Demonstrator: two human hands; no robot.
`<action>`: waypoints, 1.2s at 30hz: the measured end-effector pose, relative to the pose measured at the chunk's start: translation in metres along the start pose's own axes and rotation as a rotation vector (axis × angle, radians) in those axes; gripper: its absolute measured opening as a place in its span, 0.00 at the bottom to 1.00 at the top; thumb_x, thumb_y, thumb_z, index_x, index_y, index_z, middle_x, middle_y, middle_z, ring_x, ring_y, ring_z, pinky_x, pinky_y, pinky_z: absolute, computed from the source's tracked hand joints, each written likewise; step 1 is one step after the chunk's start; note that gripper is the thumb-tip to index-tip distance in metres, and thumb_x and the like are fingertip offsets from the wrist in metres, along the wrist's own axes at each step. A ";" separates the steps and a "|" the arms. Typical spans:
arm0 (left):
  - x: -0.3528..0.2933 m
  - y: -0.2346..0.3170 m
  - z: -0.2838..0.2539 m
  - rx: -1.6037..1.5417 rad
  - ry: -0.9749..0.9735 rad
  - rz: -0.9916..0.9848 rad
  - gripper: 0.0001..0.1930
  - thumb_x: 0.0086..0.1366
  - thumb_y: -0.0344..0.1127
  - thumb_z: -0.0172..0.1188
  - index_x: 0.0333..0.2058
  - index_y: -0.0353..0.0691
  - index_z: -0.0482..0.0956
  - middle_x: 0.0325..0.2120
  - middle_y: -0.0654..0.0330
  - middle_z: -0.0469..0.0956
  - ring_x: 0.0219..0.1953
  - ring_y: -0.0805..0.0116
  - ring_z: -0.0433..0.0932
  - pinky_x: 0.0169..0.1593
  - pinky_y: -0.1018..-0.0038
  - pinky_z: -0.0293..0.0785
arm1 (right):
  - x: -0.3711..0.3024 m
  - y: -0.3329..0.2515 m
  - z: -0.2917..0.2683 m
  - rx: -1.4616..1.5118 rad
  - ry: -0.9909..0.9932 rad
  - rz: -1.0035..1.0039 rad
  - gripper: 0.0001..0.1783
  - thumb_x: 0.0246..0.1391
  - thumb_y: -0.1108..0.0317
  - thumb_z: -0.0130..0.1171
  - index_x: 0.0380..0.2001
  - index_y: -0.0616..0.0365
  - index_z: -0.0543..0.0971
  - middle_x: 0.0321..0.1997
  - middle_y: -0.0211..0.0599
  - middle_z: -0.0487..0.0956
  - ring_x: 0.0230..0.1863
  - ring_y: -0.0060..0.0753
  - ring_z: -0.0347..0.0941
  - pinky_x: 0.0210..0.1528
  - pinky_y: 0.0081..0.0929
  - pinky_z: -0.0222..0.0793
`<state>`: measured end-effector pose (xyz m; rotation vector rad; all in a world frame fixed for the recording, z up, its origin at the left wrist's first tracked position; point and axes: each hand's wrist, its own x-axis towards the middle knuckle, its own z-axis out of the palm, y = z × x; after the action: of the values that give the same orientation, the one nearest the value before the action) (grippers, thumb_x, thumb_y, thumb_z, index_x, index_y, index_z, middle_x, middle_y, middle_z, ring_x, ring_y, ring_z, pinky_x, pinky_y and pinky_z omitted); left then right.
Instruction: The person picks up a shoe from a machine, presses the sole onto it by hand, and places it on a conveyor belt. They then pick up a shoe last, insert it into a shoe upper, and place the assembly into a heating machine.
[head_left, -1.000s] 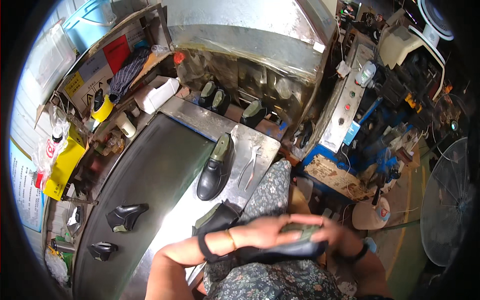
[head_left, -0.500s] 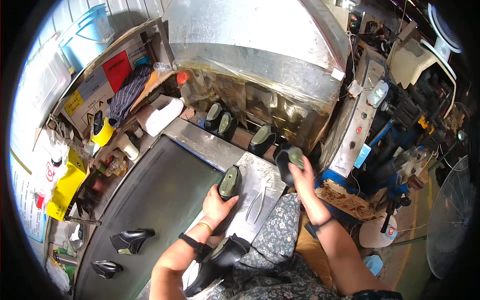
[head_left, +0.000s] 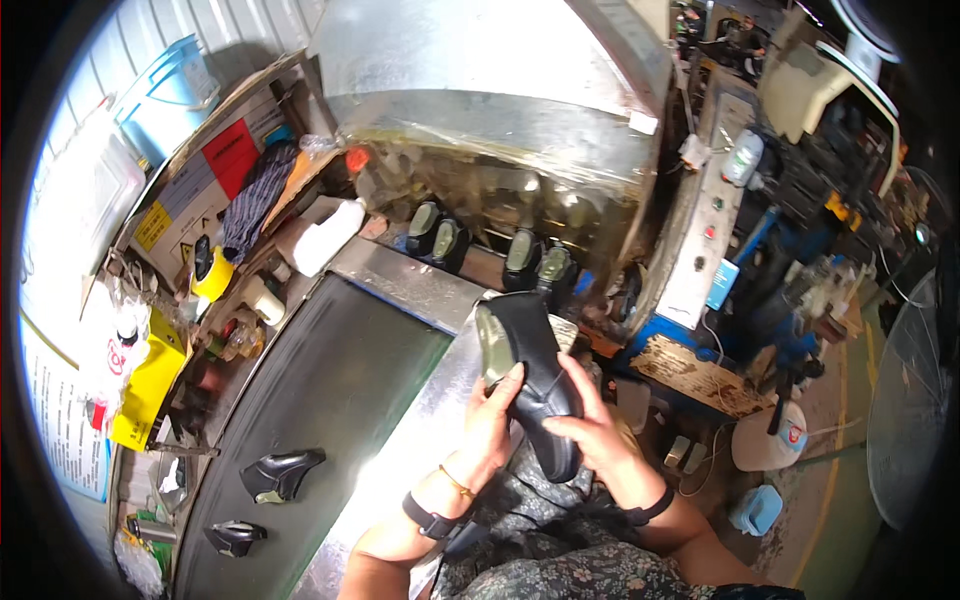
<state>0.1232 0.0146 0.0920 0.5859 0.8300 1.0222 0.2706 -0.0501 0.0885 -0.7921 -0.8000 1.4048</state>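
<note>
A black leather shoe upper on a green last [head_left: 530, 350] is held up in front of me, tilted, its toe end pointing down toward my lap. My left hand [head_left: 482, 428] grips its left side near the green last, thumb lying along it. Closed on the lower right side is my right hand [head_left: 598, 430], with fingers and thumb pressed to the black leather. Behind the shoe lies the metal worktop [head_left: 425, 410], partly hidden by it. Two more black shoe uppers, a larger one [head_left: 283, 474] and a smaller one [head_left: 236, 538], rest on the dark conveyor belt [head_left: 340, 370] to the left.
Several lasted shoes [head_left: 447, 245] stand on a ledge under the metal hood [head_left: 480, 60]. A control panel [head_left: 705, 230] with buttons rises at the right. A cluttered shelf [head_left: 265, 240] runs along the left. A fan [head_left: 915, 400] and a blue container [head_left: 757, 510] are at the far right.
My right hand has let go of a shoe on the ledge and come back to grip the other one. My left hand has lifted that shoe off the worktop and turned it.
</note>
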 end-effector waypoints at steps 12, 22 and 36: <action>-0.026 -0.087 0.010 -0.027 -0.202 -0.063 0.19 0.72 0.49 0.49 0.49 0.39 0.76 0.44 0.64 0.79 0.43 0.76 0.77 0.49 0.76 0.72 | -0.120 0.006 -0.038 -0.145 0.012 -0.053 0.57 0.49 0.65 0.70 0.71 0.61 0.43 0.72 0.55 0.52 0.74 0.44 0.47 0.70 0.36 0.49; -0.035 -0.096 -0.004 1.136 0.058 0.193 0.32 0.75 0.51 0.34 0.60 0.26 0.61 0.50 0.36 0.74 0.51 0.42 0.75 0.55 0.62 0.71 | -0.119 0.041 -0.017 -1.331 0.110 0.073 0.67 0.41 0.43 0.69 0.69 0.67 0.39 0.56 0.75 0.64 0.56 0.72 0.65 0.61 0.52 0.61; -0.041 -0.094 -0.026 0.934 -0.297 0.059 0.53 0.61 0.42 0.65 0.70 0.37 0.32 0.65 0.43 0.54 0.67 0.58 0.54 0.68 0.69 0.50 | -0.129 0.054 -0.021 -1.319 0.060 0.242 0.72 0.35 0.44 0.74 0.68 0.73 0.39 0.65 0.74 0.55 0.66 0.65 0.57 0.68 0.42 0.55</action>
<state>0.1376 -0.0606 0.0188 1.5192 1.0044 0.5262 0.2591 -0.1782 0.0296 -1.9545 -1.6349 0.9028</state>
